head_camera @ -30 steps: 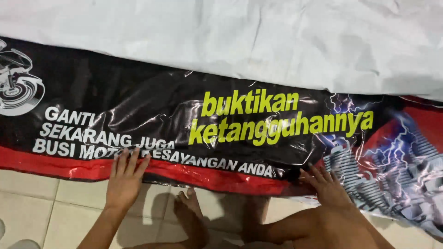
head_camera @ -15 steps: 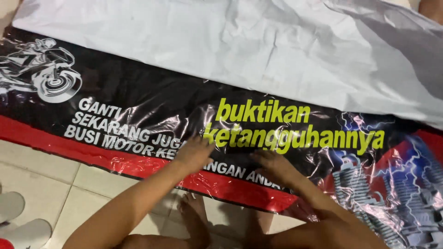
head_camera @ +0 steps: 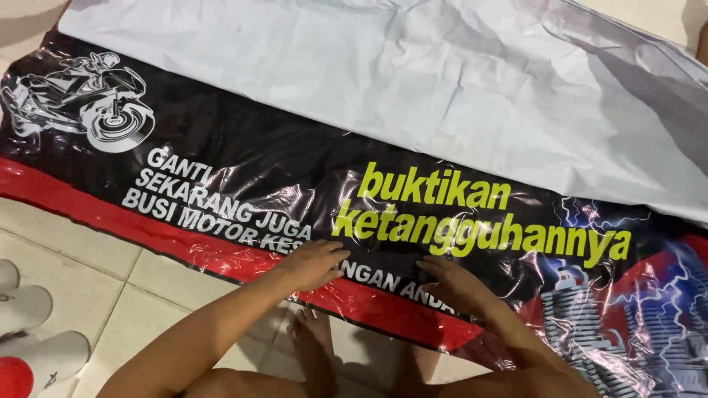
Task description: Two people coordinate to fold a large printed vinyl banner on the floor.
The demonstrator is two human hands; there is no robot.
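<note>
A person kneels on a tiled floor [head_camera: 81, 287] over a glossy black and red banner [head_camera: 243, 184], its white back [head_camera: 354, 74] folded over the far edge. Both hands lie flat on the print near the banner's near edge, palms down: left hand [head_camera: 316, 264] fingers together, right hand [head_camera: 453, 284] fingers slightly spread. A bare foot [head_camera: 313, 335] shows below. White bottles [head_camera: 29, 332] stand at left.

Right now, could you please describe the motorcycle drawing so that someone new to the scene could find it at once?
Start from the large glossy banner spread over the tiled floor, black with a red band along its near edge. Follow it far away from the left hand to its left end. There sits the motorcycle drawing, the only white line picture, unlike the lettering beside it.
</note>
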